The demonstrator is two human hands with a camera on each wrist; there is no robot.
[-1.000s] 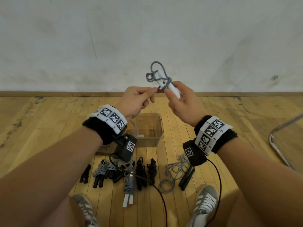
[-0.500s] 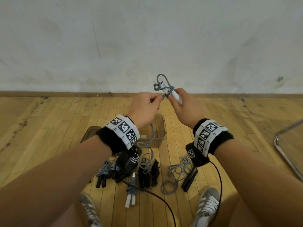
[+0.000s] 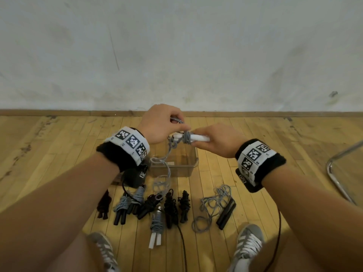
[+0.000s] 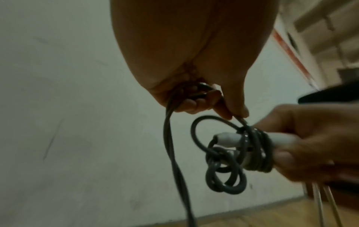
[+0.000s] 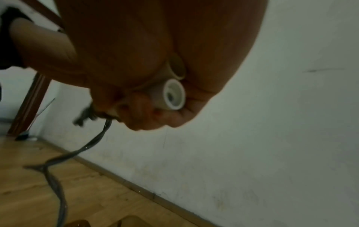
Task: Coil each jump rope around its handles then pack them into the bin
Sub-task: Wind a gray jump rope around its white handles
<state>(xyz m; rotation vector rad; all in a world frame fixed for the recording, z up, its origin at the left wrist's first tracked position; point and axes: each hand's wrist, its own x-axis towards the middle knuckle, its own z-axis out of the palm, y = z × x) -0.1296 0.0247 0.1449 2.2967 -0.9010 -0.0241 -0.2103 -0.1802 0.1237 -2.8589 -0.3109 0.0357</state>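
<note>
My right hand [image 3: 212,141] grips the two white handles [image 3: 199,137] of a jump rope, held level above the clear bin [image 3: 193,165]. Grey rope [image 3: 186,137] is wound a few turns round the handles. My left hand [image 3: 163,124] pinches the grey rope just left of the coil, and the slack hangs down past the bin to the floor. The left wrist view shows the white handles [image 4: 233,139], the grey rope coil [image 4: 256,147] and loose loops under them. In the right wrist view the white handles' butt ends [image 5: 172,93] stick out of my fist.
On the wooden floor before the bin lie several coiled ropes with black handles [image 3: 170,205], one coiled grey rope with white handles [image 3: 156,230], and a loose grey rope with black handles [image 3: 225,213]. My shoes [image 3: 249,240] are below. A metal chair leg [image 3: 334,173] stands right.
Both hands came down from chest height to just over the bin. The handles turned from pointing up to lying level, and the left hand swung over the top with the rope.
</note>
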